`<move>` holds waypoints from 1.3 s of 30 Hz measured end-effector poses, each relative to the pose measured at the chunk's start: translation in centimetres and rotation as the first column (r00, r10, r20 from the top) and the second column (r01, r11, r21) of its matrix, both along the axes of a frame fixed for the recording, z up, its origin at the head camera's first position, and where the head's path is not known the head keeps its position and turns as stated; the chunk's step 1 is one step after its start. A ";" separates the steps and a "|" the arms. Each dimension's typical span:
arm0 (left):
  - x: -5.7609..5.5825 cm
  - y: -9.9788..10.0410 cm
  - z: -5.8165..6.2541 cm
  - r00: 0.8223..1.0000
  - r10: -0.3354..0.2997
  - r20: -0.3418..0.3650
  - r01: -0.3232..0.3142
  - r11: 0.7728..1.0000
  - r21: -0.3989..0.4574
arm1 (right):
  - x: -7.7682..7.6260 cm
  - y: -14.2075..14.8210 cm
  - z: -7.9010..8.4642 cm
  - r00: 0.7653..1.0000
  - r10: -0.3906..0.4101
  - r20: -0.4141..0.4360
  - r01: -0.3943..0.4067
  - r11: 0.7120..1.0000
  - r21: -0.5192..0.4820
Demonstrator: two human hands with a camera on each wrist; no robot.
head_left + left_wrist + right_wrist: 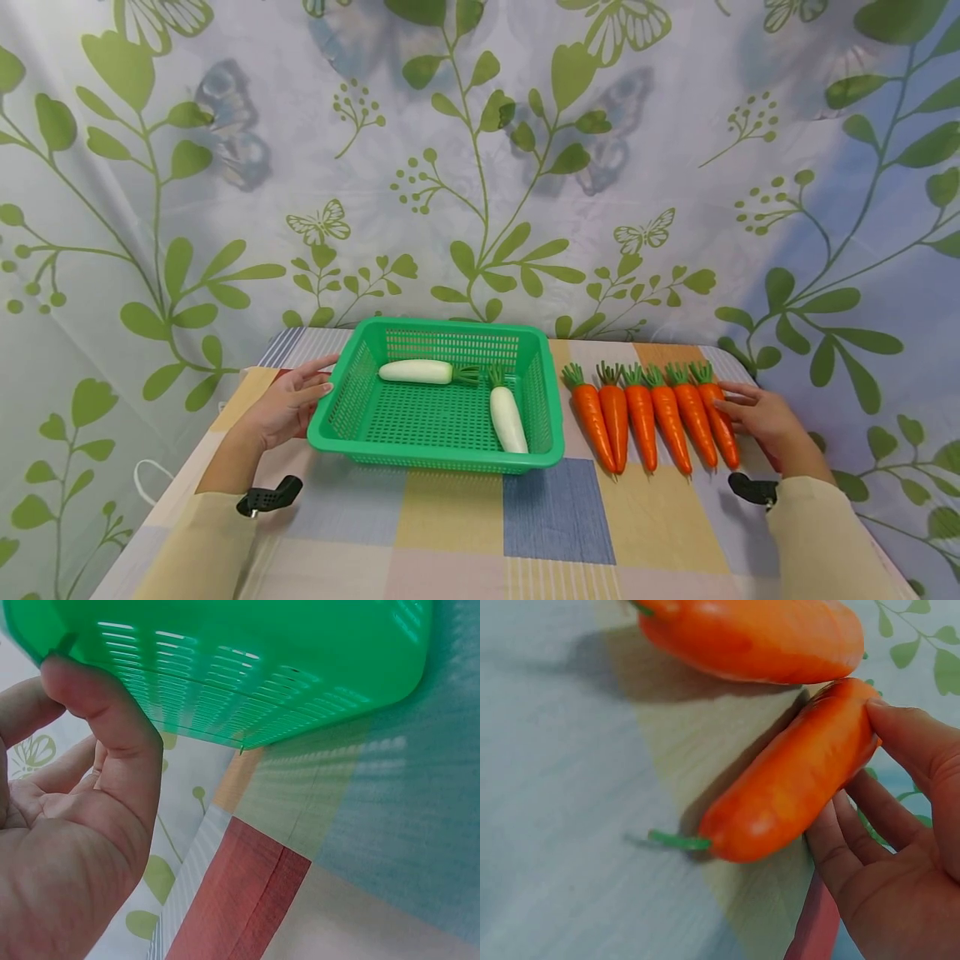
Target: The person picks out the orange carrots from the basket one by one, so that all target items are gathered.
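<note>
A green plastic basket (442,459) stands on the table with two white radishes inside. One radish (416,372) lies sideways near the back, the other radish (508,419) points toward the front right. My left hand (285,407) is at the basket's left side; in the left wrist view its thumb (101,701) touches the wall just by the rim. Right of the basket, several orange carrots lie in a row, leafy tops away from me. My right hand (768,423) is beside the rightmost carrot (718,419), its thumb (900,731) touching that carrot near the leafy end.
A patchwork-checked cloth (450,517) covers the table. Behind it hangs a white curtain (420,250) printed with green leaves and butterflies, close to the basket's back edge. A white cord (142,482) hangs past the table's left edge.
</note>
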State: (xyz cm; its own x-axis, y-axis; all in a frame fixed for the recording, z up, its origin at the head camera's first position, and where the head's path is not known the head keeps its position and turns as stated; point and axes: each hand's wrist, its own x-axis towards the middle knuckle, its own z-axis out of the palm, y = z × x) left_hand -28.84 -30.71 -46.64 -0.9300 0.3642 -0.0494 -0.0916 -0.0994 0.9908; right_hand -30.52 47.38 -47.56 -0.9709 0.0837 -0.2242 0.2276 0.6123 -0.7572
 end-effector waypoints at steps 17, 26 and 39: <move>0.1 0.0 0.1 1.000 0.010 0.006 -0.010 1.000 -0.004 | 0.0 0.3 0.2 0.996 -0.030 0.090 0.032 0.999 -0.019; 0.2 0.1 0.2 1.000 0.003 0.008 -0.003 1.000 0.001 | 0.0 0.0 0.2 0.997 -0.042 0.069 0.043 0.999 -0.012; 0.2 0.1 0.3 1.000 -0.001 0.011 0.001 1.000 0.006 | 0.0 0.2 -0.2 0.997 -0.051 0.065 0.052 0.998 -0.020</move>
